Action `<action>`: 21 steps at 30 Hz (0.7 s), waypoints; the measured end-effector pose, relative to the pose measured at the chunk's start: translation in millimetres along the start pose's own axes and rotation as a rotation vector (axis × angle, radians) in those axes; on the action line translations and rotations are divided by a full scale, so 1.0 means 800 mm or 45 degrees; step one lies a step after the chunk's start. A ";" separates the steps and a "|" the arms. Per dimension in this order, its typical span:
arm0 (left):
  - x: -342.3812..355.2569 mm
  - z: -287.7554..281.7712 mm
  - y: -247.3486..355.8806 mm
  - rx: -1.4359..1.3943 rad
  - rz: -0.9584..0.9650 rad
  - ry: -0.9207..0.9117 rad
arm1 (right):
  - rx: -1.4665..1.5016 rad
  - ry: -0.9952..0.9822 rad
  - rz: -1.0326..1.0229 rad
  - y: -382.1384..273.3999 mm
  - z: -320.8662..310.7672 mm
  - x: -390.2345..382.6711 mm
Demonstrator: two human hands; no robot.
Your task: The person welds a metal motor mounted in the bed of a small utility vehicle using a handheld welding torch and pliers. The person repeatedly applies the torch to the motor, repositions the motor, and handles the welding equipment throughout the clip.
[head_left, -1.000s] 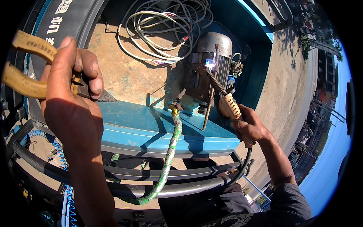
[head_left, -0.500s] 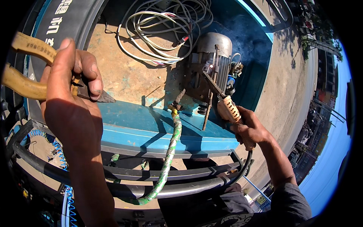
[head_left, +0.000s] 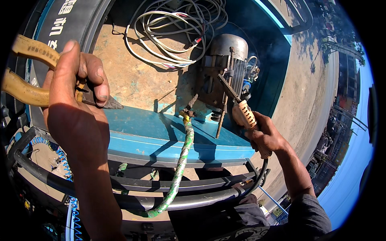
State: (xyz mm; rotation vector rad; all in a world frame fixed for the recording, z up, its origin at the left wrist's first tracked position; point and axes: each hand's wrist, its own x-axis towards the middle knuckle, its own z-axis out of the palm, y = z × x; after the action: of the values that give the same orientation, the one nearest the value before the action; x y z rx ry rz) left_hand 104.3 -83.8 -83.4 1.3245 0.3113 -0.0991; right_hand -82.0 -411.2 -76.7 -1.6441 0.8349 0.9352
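Two bare hands at work over a blue metal ledge (head_left: pixel 161 132), seen from above. Left hand (head_left: pixel 78 104) raised just left of the ledge, fingers wrapped tight around a pair of pliers (head_left: pixel 28 76) with worn yellow handles, dark nose pointing toward the ledge. Right hand (head_left: pixel 265 136) at the ledge's right end, fist closed firmly on the orange-brown handle of a welding holder (head_left: pixel 243 114). Thin welding rod (head_left: pixel 227 88) clamped in that holder, slanting up and left from it, tip at the grey electric motor (head_left: pixel 227 60) standing just beyond the ledge. No arc or spark visible at the tip; faint haze hanging above and right of the motor, against the dark blue wall.

Short rusty metal bar (head_left: pixel 220 118) standing upright at the far right of the ledge, beside the motor. Green braided cable (head_left: pixel 179 168) running down over the ledge's front edge, ending in a yellow-tipped clamp (head_left: pixel 188 112) on top. Tangle of white wires (head_left: pixel 173 32) lying on bare rusty plate well beyond the ledge. Black tubes (head_left: pixel 120 182) curving just below it.

Judged from this: welding at the motor seemingly partway along, rod mostly unspent, pliers ready but gripping nothing. Finished seam not discernible, so remaining work unclear.
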 end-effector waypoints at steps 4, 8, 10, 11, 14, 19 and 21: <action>0.001 0.000 0.000 -0.004 0.001 -0.034 | -0.028 -0.020 0.016 0.005 -0.004 0.001; 0.000 -0.003 0.005 0.047 -0.046 -0.037 | -0.024 -0.018 0.015 0.002 -0.003 0.002; 0.000 -0.003 0.002 0.054 -0.040 -0.048 | -0.019 -0.014 0.026 0.002 -0.003 0.001; 0.000 -0.002 0.001 0.054 -0.039 -0.057 | -0.021 -0.007 0.023 0.004 -0.003 0.001; 0.001 -0.001 0.000 0.064 -0.031 -0.065 | -0.028 0.001 0.008 0.008 -0.005 0.001; -0.001 -0.003 0.004 0.101 -0.011 -0.029 | -0.048 -0.036 -0.013 0.005 -0.005 0.003; -0.001 -0.001 0.001 0.097 -0.015 -0.048 | -0.033 -0.016 -0.009 0.010 -0.007 0.002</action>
State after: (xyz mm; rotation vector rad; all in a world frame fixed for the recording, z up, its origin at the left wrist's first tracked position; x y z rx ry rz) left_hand 103.7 -83.0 -82.9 1.3945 0.2854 -0.1468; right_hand -87.1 -418.6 -80.8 -1.6609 0.8106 0.9545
